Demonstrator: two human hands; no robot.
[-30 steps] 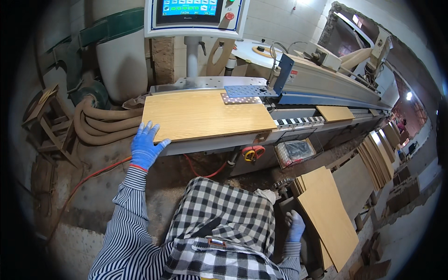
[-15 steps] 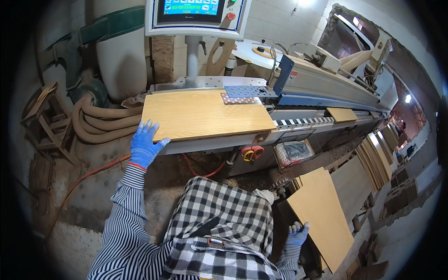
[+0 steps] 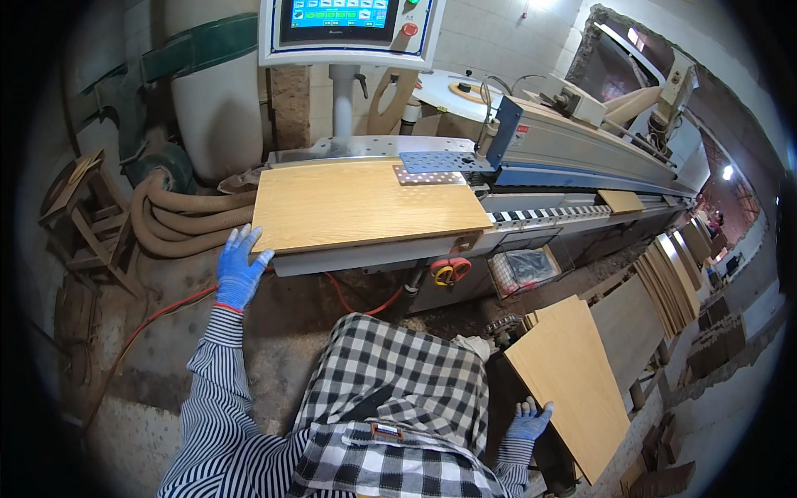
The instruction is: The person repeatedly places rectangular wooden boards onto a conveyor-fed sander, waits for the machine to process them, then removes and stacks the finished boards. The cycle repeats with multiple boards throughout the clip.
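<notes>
A wood-grain board (image 3: 365,207) lies flat on the machine's front table. At its near left corner is my left hand (image 3: 240,272), blue-gloved with fingers spread, the fingertips at the board's edge. Low on the right, my right hand (image 3: 525,422), also gloved, rests against the left edge of a stack of similar boards (image 3: 573,378). Its fingers are apart, with the thumb by the top board's edge, and it does not wrap round it.
A perforated blue plate (image 3: 444,162) sits over the board's far right part. Further along the machine's track (image 3: 548,217) lies a smaller board (image 3: 621,202). A control screen (image 3: 339,18) stands behind. Hoses (image 3: 158,220), a wooden stool (image 3: 91,224) and scissors (image 3: 449,271) are nearby.
My left hand has slid a little left and down along the board's corner. The smaller board on the track has moved further right. My right hand has hardly moved.
</notes>
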